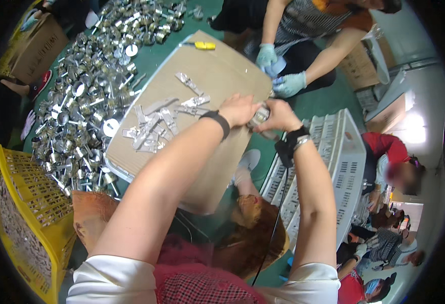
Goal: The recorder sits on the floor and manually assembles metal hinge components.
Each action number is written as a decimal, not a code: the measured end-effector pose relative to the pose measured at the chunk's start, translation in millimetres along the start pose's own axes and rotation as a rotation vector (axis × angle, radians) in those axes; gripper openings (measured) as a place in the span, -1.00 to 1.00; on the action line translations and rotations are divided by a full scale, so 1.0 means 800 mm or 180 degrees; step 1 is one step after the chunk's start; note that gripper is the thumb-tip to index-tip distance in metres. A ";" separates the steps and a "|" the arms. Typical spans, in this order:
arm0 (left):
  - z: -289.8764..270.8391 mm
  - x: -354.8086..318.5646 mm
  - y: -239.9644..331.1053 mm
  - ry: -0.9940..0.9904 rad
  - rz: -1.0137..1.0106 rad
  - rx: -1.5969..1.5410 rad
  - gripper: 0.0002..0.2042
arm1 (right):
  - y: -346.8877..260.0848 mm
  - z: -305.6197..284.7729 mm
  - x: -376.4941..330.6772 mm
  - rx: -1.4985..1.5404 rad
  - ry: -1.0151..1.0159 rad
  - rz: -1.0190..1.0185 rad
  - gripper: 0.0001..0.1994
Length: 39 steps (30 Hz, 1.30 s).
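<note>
Over the right edge of a cardboard-topped table (222,167), both my hands meet on a small round metal part (259,117). My right hand (282,116) is closed round it, thumb and fingers on its side. My left hand (238,109) is closed against it from the other side, its fingertips partly hidden. Much of the part is covered by my fingers, so its full shape cannot be seen. Left of my left wrist lies a loose heap of flat, shiny metal handle-like pieces (154,124). One more such piece (189,83) lies farther off on the cardboard.
A yellow tool (205,45) lies at the table's far edge. Across from me, a co-worker's gloved hands (289,85) hold something bluish. Round metal parts with stems (88,96) cover the floor at left. A yellow crate (34,182) stands near left, a white crate (351,175) at right.
</note>
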<state>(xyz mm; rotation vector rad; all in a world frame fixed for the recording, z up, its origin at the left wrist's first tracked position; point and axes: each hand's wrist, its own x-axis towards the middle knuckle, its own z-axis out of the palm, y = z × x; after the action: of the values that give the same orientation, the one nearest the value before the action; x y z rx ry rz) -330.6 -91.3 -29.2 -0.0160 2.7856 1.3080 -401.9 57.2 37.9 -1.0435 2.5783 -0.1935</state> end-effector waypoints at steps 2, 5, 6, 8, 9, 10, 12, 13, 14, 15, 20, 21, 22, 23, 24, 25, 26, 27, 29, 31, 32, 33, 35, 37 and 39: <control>-0.018 -0.024 0.027 -0.0127 0.0079 0.0013 -0.47 | -0.007 -0.006 -0.024 0.0056 0.0082 0.0018 -0.35; -0.032 -0.071 0.041 -0.0031 0.0361 0.0265 -0.49 | -0.044 -0.013 -0.058 0.0055 0.0204 -0.0086 -0.35; -0.033 -0.080 0.035 -0.0013 0.0349 0.0090 -0.51 | -0.061 -0.012 -0.065 0.0059 0.0094 -0.0030 -0.35; -0.031 -0.116 0.036 0.0022 0.0408 0.0209 -0.53 | -0.079 0.001 -0.090 0.0090 0.0040 -0.0031 -0.34; -0.033 -0.137 0.039 -0.0013 0.0462 0.0280 -0.53 | -0.091 0.007 -0.105 0.0192 -0.0009 0.0004 -0.34; -0.034 -0.154 0.040 0.0007 0.0503 0.0295 -0.53 | -0.100 0.011 -0.118 0.0276 -0.0009 0.0001 -0.35; -0.035 -0.204 0.045 -0.0002 0.0557 0.0318 -0.53 | -0.126 0.027 -0.150 0.0400 -0.0071 0.0020 -0.35; -0.028 -0.227 0.047 0.0240 0.0605 0.0296 -0.54 | -0.137 0.030 -0.163 0.0435 -0.0044 0.0046 -0.35; -0.030 -0.244 0.050 0.0267 0.0611 0.0317 -0.55 | -0.150 0.032 -0.175 0.0263 0.0153 -0.0214 -0.36; -0.029 -0.268 0.057 0.0233 0.0594 0.0305 -0.57 | -0.166 0.040 -0.197 0.0120 0.0300 -0.0430 -0.36; -0.048 -0.329 0.065 0.0170 0.0893 0.0752 -0.62 | -0.218 0.060 -0.249 0.0211 0.0771 -0.0157 -0.44; -0.043 -0.343 0.061 0.0144 0.0929 0.0839 -0.62 | -0.228 0.077 -0.263 0.0270 0.0783 -0.0115 -0.45; -0.041 -0.353 0.057 0.0062 0.0928 0.0960 -0.60 | -0.236 0.089 -0.272 0.0430 0.0858 -0.0090 -0.46; -0.035 -0.365 0.053 -0.0043 0.0905 0.1003 -0.60 | -0.246 0.098 -0.283 0.0281 0.0932 -0.0095 -0.45; -0.030 -0.378 0.047 -0.0012 0.0893 0.1031 -0.59 | -0.253 0.114 -0.289 0.0121 0.1025 -0.0143 -0.45; -0.025 -0.387 0.041 0.0019 0.0876 0.1055 -0.59 | -0.256 0.127 -0.292 -0.0039 0.1114 -0.0193 -0.45; -0.021 -0.398 0.041 0.0019 0.0850 0.1075 -0.59 | -0.261 0.131 -0.299 -0.0016 0.1112 -0.0216 -0.45; -0.018 -0.407 0.041 0.0045 0.0830 0.0964 -0.59 | -0.266 0.135 -0.304 -0.0045 0.1027 -0.0154 -0.44; -0.012 -0.415 0.039 0.0087 0.0767 0.0845 -0.58 | -0.269 0.141 -0.309 -0.0073 0.0913 -0.0128 -0.44; -0.007 -0.414 0.037 -0.0001 0.0829 0.0838 -0.56 | -0.267 0.145 -0.312 -0.0073 0.1083 -0.0088 -0.46; -0.008 -0.413 0.039 0.0068 0.0766 0.0797 -0.54 | -0.265 0.146 -0.311 0.0042 0.1078 -0.0066 -0.47; -0.008 -0.410 0.036 0.0067 0.0732 0.0770 -0.54 | -0.263 0.148 -0.309 0.0040 0.1037 -0.0078 -0.47; -0.007 -0.403 0.029 -0.0035 0.0624 0.0838 -0.53 | -0.260 0.150 -0.301 -0.0045 0.1087 -0.0120 -0.48; -0.008 -0.395 0.023 -0.0028 0.0622 0.0841 -0.54 | -0.255 0.144 -0.291 0.0208 0.0807 -0.0051 -0.48; -0.016 -0.391 0.028 -0.0032 0.0636 0.0847 -0.55 | -0.250 0.138 -0.284 0.0460 0.0535 0.0040 -0.47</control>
<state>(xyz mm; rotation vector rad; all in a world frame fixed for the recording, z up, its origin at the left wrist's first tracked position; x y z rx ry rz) -20.3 -92.4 15.9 0.2873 2.9911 0.9534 -80.2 71.9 47.5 -0.9963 2.6711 -0.4760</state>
